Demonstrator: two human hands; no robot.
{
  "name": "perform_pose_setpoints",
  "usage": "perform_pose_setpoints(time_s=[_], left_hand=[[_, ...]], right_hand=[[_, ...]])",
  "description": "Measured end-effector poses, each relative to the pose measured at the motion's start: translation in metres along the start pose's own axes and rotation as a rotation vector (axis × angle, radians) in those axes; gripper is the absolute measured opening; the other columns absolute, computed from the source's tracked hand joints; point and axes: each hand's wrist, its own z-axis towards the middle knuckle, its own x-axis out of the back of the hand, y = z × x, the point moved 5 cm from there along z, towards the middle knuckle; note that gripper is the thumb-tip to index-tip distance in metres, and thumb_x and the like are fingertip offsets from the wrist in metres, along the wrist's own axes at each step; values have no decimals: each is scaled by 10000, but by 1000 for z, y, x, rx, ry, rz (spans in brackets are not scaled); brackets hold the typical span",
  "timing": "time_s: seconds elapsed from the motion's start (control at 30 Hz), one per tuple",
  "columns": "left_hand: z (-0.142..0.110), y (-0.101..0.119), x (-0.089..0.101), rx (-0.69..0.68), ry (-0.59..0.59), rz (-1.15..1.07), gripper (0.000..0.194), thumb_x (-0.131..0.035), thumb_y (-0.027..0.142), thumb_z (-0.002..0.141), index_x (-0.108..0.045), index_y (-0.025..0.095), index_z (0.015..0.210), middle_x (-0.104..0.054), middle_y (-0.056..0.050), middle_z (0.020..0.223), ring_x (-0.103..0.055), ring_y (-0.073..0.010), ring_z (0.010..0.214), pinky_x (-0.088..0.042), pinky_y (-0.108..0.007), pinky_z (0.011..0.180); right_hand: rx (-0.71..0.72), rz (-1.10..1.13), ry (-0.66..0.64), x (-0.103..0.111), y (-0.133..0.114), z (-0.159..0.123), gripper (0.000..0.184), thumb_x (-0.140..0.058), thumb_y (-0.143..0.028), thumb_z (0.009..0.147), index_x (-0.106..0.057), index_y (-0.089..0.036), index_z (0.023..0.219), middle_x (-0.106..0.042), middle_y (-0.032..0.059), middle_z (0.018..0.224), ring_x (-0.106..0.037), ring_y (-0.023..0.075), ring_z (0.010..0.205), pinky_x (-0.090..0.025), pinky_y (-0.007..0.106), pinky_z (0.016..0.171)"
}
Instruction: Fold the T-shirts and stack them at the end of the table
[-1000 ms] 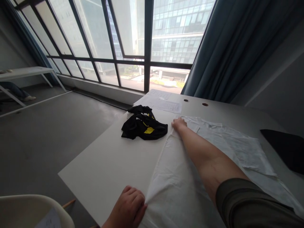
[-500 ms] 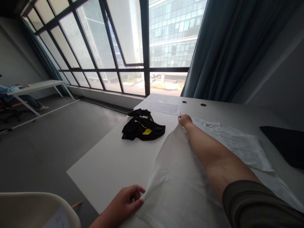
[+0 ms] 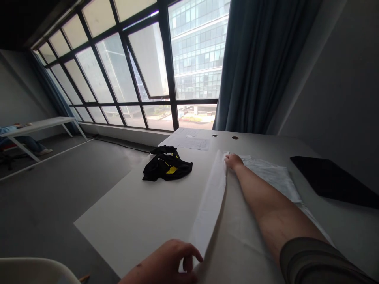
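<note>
A large white garment (image 3: 242, 236) lies spread over the white table in front of me, its left part raised along a long edge. My right hand (image 3: 233, 161) reaches out and pinches the far end of that edge. At the near end, my left hand (image 3: 174, 262) has thumb and index finger curled around the same edge. A smooth white strip of fabric (image 3: 209, 209) shows to the left of the edge. More white fabric (image 3: 268, 175), wrinkled, lies beyond my right forearm; whether it is the same piece I cannot tell.
A crumpled black and yellow garment (image 3: 167, 163) lies on the white table (image 3: 133, 221). Paper sheets (image 3: 192, 142) are at the far end, a flat black item (image 3: 331, 179) at the right. A white chair (image 3: 32, 272) stands lower left. A seated person is at another table (image 3: 41, 127).
Both hands have moved slightly right with the garment's edge, baring a white strip to its left. The view has turned a little to the right and up.
</note>
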Motion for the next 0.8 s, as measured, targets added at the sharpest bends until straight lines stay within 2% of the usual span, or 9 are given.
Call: perform_pose_setpoints(time_s=[0.2,0.33,0.43,0.5,0.63,0.73,0.8], left_hand=[[20,1,-29,-83,-97,15,355,-778,220,797,-735,330,1132,-758,41,895,-685,-144,827,-529,-244,865],[28,-1,-33,-53,-129,21,323,-765,208,814,-738,335,1110,-767,46,907,-703,-150,865,-528,-238,866],[33,-2,-36,-51,-169,14,382,-786,222,813,-717,338,1170,-780,54,924,-704,-152,870,-525,-247,891],[38,-4,-38,-79,-138,24,391,-782,227,821,-698,324,1190,-786,44,971,-703,-162,910,-520,-276,949],[51,-15,-42,-176,84,206,371,-706,184,845,-673,274,1203,-721,-52,1271,-645,-238,1199,-476,-400,1103],[58,-28,-54,-240,126,381,558,-663,245,898,-547,265,1443,-525,-120,1563,-470,-320,1452,-385,-526,1207],[61,-40,-63,-239,123,457,682,-635,288,931,-406,251,1572,-374,-140,1668,-341,-354,1541,-316,-582,1245]], right_hand=[[-28,37,-38,-29,27,-15,457,-505,-282,955,-687,-146,1352,-601,201,1437,-547,303,1318,-416,382,1080],[-39,80,-38,-47,33,-21,507,-450,-305,993,-593,-152,1455,-526,194,1526,-475,308,1393,-396,438,1109],[-52,96,-26,-57,35,-23,536,-430,-338,1003,-539,-170,1501,-471,175,1581,-433,305,1432,-368,459,1142],[-60,99,-18,-60,36,-23,557,-423,-358,1006,-507,-168,1523,-450,177,1596,-424,308,1439,-347,465,1162],[-72,90,-1,-58,38,-21,587,-405,-390,1017,-482,-127,1535,-397,202,1627,-370,332,1476,-310,482,1189],[-73,64,28,-52,30,-21,616,-421,-397,1013,-469,-68,1532,-292,240,1670,-235,373,1539,-237,507,1225],[-36,46,33,-51,15,-21,629,-430,-400,1015,-439,-73,1553,-243,218,1698,-137,363,1572,-165,494,1256]])
